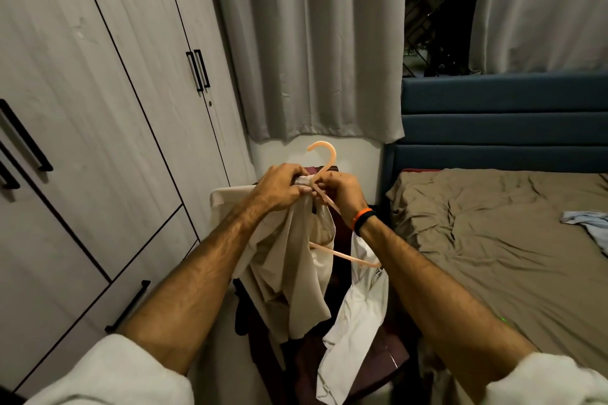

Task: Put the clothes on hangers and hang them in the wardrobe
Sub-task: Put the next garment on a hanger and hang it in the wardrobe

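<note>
One view only, head-worn, wide-angle. Looks forward and down from above the forearms, which enter from both lower corners and meet just above frame centre. Close range: left hand [279, 187] and right hand [342, 194] at the hanger [324, 158]. Wardrobe [98, 108] fills the left of frame, doors leaning with lens distortion. Curtain [312, 43] upper centre, bed [493, 240] at right. No second view to overlap.
</note>
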